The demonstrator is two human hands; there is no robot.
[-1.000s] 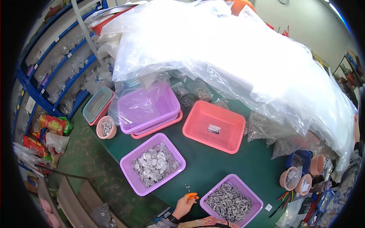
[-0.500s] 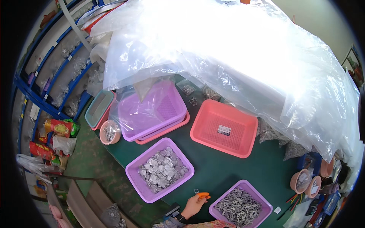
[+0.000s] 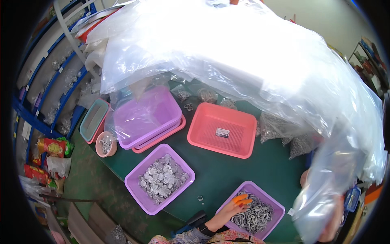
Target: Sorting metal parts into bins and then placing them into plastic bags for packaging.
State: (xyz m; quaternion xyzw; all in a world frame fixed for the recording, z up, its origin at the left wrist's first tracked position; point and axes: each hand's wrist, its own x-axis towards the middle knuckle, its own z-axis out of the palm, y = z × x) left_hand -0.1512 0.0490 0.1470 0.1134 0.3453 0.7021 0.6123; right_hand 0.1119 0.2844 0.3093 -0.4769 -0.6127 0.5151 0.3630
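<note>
My left hand (image 3: 232,208), with orange finger covers, reaches over the left rim of a purple basket (image 3: 280,208). Its fingers are stretched out and somewhat apart, and nothing shows in them. Grey metal clasp-like pieces (image 3: 256,217) fill that basket. At the lower right my right hand (image 3: 334,221) grips a clear plastic bag (image 3: 325,183), blurred by motion and partly covering the fingers. Another purple basket (image 3: 134,193), left of my left hand, holds flat round silvery pieces (image 3: 163,179). A small metal ring (image 3: 200,198) lies on the green table between the baskets.
A coral basket (image 3: 250,140) with a label inside stands mid-table. Stacked purple and coral baskets (image 3: 170,112), a small pink tub (image 3: 106,144) and a teal tray (image 3: 94,120) stand at the left. Large plastic sheeting (image 3: 260,81) hangs over the far side, beside bags of metal parts (image 3: 302,146).
My left hand has moved right, from the table between the baskets to over the clasp-filled basket. My right hand has come into view at the lower right with the clear plastic bag. The view has shifted.
</note>
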